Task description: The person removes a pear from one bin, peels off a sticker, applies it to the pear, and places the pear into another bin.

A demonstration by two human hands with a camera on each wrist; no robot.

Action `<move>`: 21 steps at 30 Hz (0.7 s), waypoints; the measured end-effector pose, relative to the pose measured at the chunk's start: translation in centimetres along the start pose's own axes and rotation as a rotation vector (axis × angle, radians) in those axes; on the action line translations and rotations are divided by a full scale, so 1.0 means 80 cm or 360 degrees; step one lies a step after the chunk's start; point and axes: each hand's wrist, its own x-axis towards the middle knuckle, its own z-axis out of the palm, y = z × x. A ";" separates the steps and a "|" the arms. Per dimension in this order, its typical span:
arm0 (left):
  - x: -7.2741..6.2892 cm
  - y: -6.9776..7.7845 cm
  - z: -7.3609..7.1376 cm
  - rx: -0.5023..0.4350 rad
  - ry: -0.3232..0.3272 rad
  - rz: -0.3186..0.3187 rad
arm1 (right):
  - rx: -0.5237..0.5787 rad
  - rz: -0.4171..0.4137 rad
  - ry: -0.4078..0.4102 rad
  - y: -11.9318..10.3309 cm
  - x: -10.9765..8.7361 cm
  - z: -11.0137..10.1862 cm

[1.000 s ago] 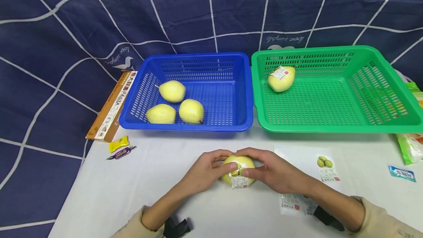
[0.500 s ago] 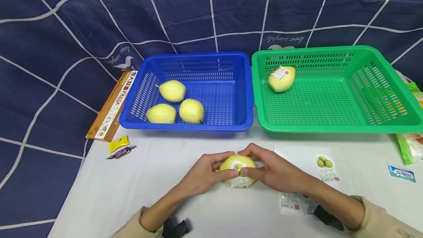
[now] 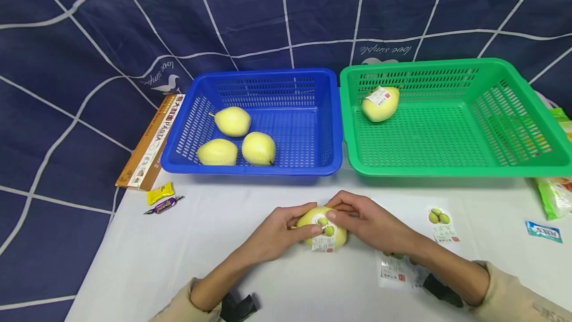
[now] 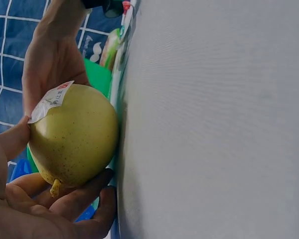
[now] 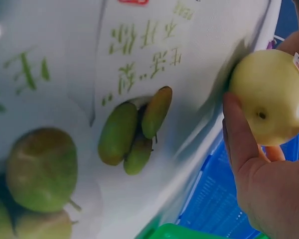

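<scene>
Between both hands a yellow pear [image 3: 339, 237] is held just above or on the white table; which, I cannot tell. A white sticker [image 3: 322, 243] with a picture of green pears lies on its upper side. My left hand [image 3: 279, 232] grips the pear's stem end, its thumb on the sticker. From the other side my right hand [image 3: 375, 223] holds the pear, thumb at the sticker's upper right edge. The left wrist view shows the stem of the pear [image 4: 79, 137] close to the left fingers; the right wrist view shows its other end.
A blue basket [image 3: 330, 163] with several pears and a green basket [image 3: 447, 170] with one stickered pear stand behind the hands. Sticker sheets [image 3: 413, 207] lie under the right forearm. At left are a pasta box [image 3: 149, 143] and small candies [image 3: 161, 193]; a blue packet [image 3: 543, 231] lies right.
The right thumb has moved up and right across the sticker, so more of its pear picture shows. The left hand stays around the pear, its thumb still on the sticker.
</scene>
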 end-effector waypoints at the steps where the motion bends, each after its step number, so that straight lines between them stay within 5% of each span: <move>1: 0.001 0.001 0.000 0.0004 0.0005 -0.0001 | 0.0001 -0.0017 0.0001 0.000 0.000 0.000; 9: -0.001 0.003 -0.001 -0.0002 -0.0015 -0.0034 | 0.0065 -0.0054 -0.0045 0.004 -0.003 0.000; 17: -0.001 0.005 0.001 -0.0047 -0.0033 -0.0048 | -0.0065 -0.0133 0.0002 0.007 -0.005 0.002; 21: -0.003 0.005 0.001 0.0052 -0.0060 -0.0032 | -0.0115 -0.0135 0.0023 0.008 -0.003 0.004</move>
